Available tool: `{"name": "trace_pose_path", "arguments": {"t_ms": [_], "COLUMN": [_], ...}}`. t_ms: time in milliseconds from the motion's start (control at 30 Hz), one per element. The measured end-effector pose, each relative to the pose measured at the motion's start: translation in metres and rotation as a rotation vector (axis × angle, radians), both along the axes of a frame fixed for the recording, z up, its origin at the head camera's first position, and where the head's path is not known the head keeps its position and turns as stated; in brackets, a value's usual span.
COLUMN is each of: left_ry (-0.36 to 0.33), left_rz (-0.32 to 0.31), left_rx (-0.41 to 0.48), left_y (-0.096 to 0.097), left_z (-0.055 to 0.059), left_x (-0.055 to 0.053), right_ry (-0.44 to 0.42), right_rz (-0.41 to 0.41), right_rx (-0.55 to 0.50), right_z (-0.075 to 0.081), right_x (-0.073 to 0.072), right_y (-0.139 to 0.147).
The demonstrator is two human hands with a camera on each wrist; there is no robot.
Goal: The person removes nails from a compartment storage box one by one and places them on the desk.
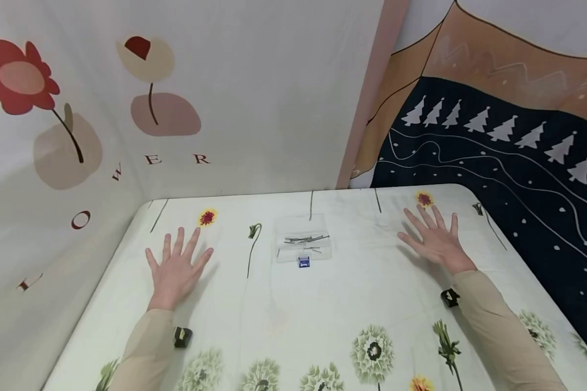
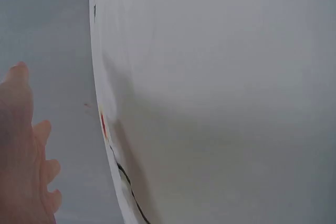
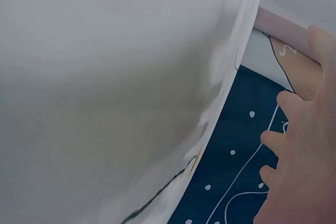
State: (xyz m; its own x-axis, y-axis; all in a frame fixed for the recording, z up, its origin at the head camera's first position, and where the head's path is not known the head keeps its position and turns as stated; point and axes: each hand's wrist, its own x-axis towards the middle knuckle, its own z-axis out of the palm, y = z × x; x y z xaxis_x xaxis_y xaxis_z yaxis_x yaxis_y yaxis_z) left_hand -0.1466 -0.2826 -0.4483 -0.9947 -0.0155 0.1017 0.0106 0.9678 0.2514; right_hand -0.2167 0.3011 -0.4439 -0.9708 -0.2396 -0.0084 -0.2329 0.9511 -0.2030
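A flat, clear plastic box (image 1: 280, 228) lies near the back middle of the table. Several thin grey metal pieces that look like nails (image 1: 305, 239) are inside it, and a small blue tab (image 1: 304, 262) shows at its front edge. To the left of the box, my left hand (image 1: 175, 274) is held over the cloth with its fingers spread and nothing in it. My right hand (image 1: 439, 243) is likewise spread and empty, to the right of the box. Both hands cast shadows beside them. The left wrist view shows the fingers (image 2: 44, 129) apart from the tabletop.
A white cloth (image 1: 274, 304) printed with flowers and dandelions covers the table. Behind and to the left hangs a pale sheet (image 1: 274, 98) with flower prints. A dark blue cloth (image 1: 469, 168) with white trees hangs at the right. Small black devices (image 1: 182, 337) sit at both wrists.
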Motion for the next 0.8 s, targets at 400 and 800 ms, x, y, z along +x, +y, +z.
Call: {"name": "trace_pose_path", "arguments": {"t_ms": [400, 800], "left_ry": [0.000, 0.044], "left_rz": [-0.045, -0.059], "left_rx": [-0.012, 0.001], "left_y": [0.017, 0.030], "left_z": [-0.001, -0.004], "left_x": [-0.010, -0.017], "right_ry": [-0.008, 0.029], "right_rz": [0.017, 0.084], "right_rx": [-0.015, -0.062], "right_z": [0.003, -0.001], "right_x": [0.002, -0.001], "right_y": [-0.003, -0.018]}}
